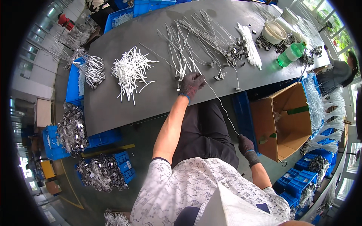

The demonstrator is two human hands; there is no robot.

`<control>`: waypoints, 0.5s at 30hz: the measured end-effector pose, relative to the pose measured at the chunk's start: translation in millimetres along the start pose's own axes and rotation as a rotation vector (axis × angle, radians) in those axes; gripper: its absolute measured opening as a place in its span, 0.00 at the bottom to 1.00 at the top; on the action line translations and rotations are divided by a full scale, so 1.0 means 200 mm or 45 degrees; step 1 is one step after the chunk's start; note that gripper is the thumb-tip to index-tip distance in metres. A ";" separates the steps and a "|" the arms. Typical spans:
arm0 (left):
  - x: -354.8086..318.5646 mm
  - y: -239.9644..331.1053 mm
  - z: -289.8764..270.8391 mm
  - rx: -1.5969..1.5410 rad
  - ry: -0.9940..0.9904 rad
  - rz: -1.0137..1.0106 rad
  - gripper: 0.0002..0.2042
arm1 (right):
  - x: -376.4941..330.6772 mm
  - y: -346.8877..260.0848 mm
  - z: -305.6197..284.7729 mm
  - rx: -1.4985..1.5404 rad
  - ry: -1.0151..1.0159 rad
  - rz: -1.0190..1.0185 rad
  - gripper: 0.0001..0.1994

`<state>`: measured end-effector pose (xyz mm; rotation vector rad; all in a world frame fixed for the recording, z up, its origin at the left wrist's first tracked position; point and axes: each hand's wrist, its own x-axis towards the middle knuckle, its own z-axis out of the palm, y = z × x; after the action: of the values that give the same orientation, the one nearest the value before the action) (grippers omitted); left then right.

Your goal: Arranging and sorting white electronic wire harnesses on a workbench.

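My left hand (191, 86), in a dark glove, is closed on a thin white wire (221, 104) at the table's front edge. From there the wire runs down past the edge to my right hand (246, 145), also gloved and closed around its lower part. A short white sleeve (197, 67) juts out beyond my left fingers. Just past that hand, several wires (179, 45) with white sleeves lie fanned out. To the left is a loose pile of white sleeves (131, 71). Small metal-ended pieces (219, 76) rest right of my left hand.
On the table's right are a bundle of white strands (249, 47), a white bucket (273, 32) and a green bottle (291, 54). An open cardboard box (283, 120) stands beside my right hand. Blue crates (75, 88) of wire bundles flank the table. Another person (339, 71) is at far right.
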<state>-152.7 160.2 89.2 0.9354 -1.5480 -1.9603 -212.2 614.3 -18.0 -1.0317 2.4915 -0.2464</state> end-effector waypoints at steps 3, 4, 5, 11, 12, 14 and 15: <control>-0.02 0.03 0.04 -0.206 0.055 -0.016 0.09 | -0.03 0.10 0.01 0.022 -0.202 0.095 0.11; -0.01 0.04 0.09 -0.264 0.140 -0.007 0.11 | 0.00 0.11 0.03 0.077 -0.124 -0.051 0.11; 0.00 0.03 0.09 -0.202 0.070 -0.002 0.11 | 0.07 0.10 0.02 0.127 -0.046 -0.211 0.12; -0.26 0.03 0.28 -0.202 -0.156 -0.151 0.12 | 0.45 -0.82 -0.64 1.456 0.073 -0.140 0.14; -0.29 0.00 0.30 -0.231 -0.233 -0.139 0.12 | 0.53 -0.81 -0.60 1.437 0.202 -0.307 0.14; -0.36 -0.04 0.31 -0.124 -0.265 -0.124 0.13 | 0.65 -0.83 -0.58 1.486 0.190 -0.226 0.16; -0.39 -0.05 0.30 -0.024 -0.290 -0.095 0.13 | 0.68 -0.85 -0.56 1.526 0.175 -0.160 0.17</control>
<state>-146.4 258.7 104.2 0.7950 -1.6341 -2.1947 -241.5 398.5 92.1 -0.6081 1.7854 -1.6163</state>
